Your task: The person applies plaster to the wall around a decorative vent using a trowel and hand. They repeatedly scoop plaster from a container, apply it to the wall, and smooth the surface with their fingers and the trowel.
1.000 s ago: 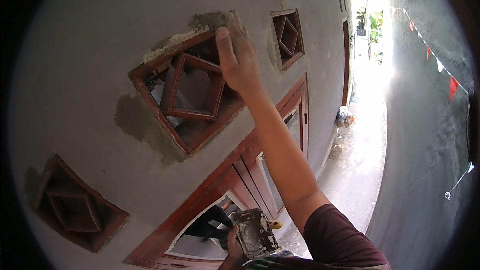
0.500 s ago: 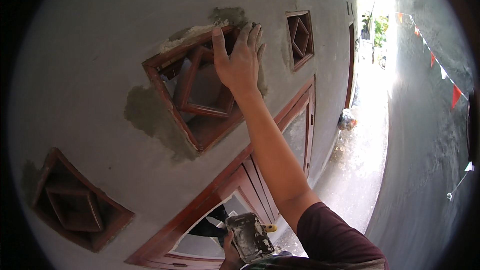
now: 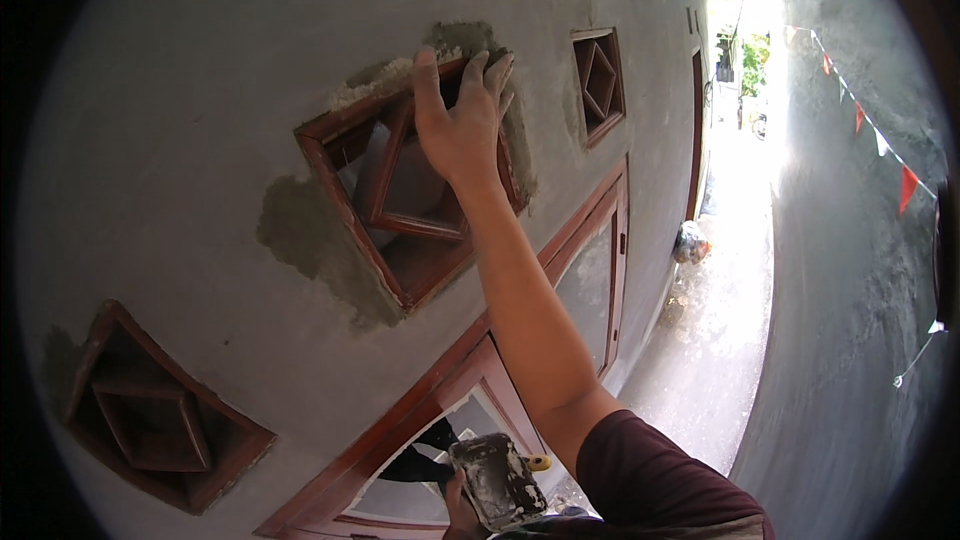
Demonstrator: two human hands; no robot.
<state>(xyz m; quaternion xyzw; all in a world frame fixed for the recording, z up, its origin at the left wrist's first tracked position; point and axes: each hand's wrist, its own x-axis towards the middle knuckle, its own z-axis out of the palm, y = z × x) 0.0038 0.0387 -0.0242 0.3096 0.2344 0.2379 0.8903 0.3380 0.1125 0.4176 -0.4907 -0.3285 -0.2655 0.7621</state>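
My right hand [image 3: 462, 125], dusted pale, reaches up with fingers apart to the top of a reddish-brown vent frame [image 3: 350, 240] that holds a tilted inner square. Fingertips touch the rough patched edge [image 3: 368, 88]; part of that corner is hidden behind them. Damp darker plaster [image 3: 305, 235] surrounds the frame in places. Low in view, my left hand [image 3: 462, 508] grips a plaster-smeared rectangular tray [image 3: 500, 475]. A yellow tool handle [image 3: 538, 463] sticks out at the tray's right side.
Similar vents [image 3: 160, 410] [image 3: 598, 85] flank this one. Below are red-framed glazed panels [image 3: 590, 290]. A narrow bright alley [image 3: 700, 360] runs rightward, with a bagged bundle [image 3: 690, 245] by the wall. Pennants [image 3: 907, 187] hang along the opposite grey wall [image 3: 840, 360].
My right hand has shifted left along the vent's upper edge, and its fingers have spread and bent slightly. The whole view has shifted a little. The tray stays in my left hand.
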